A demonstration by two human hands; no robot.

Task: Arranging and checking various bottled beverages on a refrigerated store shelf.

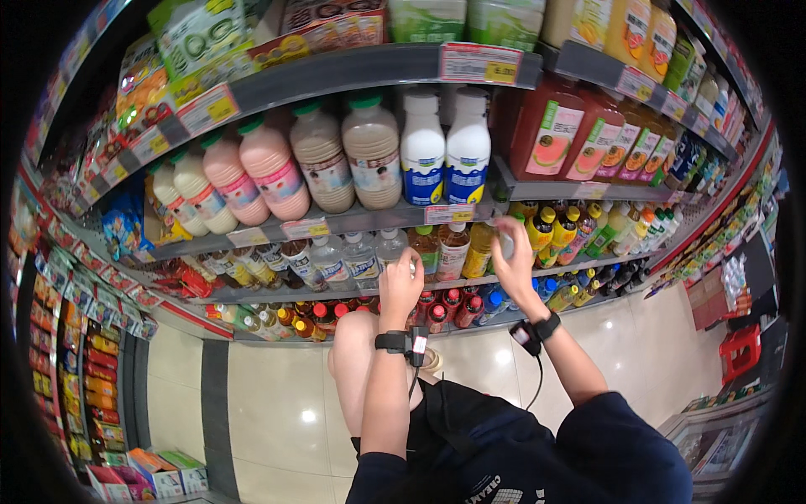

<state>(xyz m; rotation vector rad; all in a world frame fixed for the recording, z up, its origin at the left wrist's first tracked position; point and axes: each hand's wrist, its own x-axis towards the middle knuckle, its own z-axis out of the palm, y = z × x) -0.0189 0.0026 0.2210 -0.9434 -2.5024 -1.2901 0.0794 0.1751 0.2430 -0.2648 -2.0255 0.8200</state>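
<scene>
My left hand (pixel 403 283) is raised before the third shelf, its fingers curled around a small whitish thing, maybe a bottle cap, too hidden to name. To the right, my right hand (pixel 515 255) has its fingers bent, beside a yellow drink bottle (pixel 480 249); whether it touches a bottle behind it I cannot tell. Between the hands stand a bottle with a green cap (pixel 424 249) and a bottle of pinkish-brown drink (pixel 453 252). Clear bottles (pixel 360 261) stand left of my left hand. Above are two white bottles with blue labels (pixel 467 151). Each wrist wears a black strap with a small device.
Shelf edges (pixel 352 220) with price tags curve across the view. Red-capped bottles (pixel 436 315) fill part of the bottom shelf. A red stool (pixel 740 354) stands at the right, open cartons (pixel 151 475) at the lower left. Tiled floor (pixel 277 403) lies below.
</scene>
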